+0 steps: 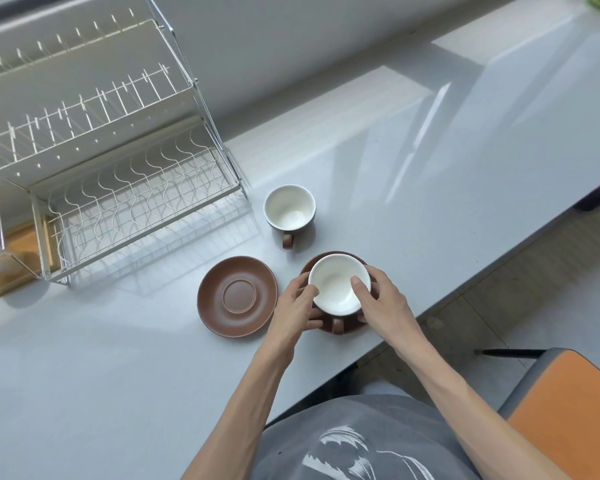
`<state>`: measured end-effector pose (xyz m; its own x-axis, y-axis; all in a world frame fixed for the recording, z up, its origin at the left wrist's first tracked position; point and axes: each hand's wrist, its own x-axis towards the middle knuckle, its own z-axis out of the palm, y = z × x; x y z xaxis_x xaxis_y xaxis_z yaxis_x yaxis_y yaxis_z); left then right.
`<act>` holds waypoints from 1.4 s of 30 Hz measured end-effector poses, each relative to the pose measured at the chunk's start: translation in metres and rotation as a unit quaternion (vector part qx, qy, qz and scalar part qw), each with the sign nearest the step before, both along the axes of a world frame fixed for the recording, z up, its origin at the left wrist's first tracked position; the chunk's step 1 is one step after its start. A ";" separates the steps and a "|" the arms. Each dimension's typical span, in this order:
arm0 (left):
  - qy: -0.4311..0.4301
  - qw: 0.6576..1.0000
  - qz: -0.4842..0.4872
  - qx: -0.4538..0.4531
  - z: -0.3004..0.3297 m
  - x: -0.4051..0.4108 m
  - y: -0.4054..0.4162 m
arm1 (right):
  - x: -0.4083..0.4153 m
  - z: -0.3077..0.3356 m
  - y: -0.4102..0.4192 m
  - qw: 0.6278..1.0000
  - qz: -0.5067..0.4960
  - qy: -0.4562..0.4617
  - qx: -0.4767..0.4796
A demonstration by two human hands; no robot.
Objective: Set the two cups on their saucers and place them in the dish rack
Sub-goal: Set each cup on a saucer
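left hand and right hand curling fingers around near cup on its saucer (mostly hidden), lower centre | far cup, bare saucer sitting on bench | dish rack upper left, cut off

Your arms are bare to past the elbow, no rings or watch showing. You wear a grey T-shirt printed with a white brushstroke-like graphic.

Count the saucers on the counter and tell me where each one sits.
2. One bare saucer lies near the dish rack; the other saucer sits under the held cup.
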<state>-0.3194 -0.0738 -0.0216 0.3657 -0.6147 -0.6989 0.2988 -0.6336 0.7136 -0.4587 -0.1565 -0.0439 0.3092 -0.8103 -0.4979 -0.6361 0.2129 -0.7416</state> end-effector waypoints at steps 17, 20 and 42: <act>-0.317 0.926 -0.195 0.059 0.010 0.077 -0.012 | 0.032 0.033 -0.053 0.950 0.157 0.178 -0.204; -0.429 0.874 -0.215 0.077 0.005 0.091 -0.018 | 0.052 0.034 -0.058 0.933 0.180 0.170 -0.260; -0.387 0.914 -0.123 0.020 -0.031 0.123 -0.097 | 0.144 -0.006 -0.095 0.975 0.169 0.084 -0.118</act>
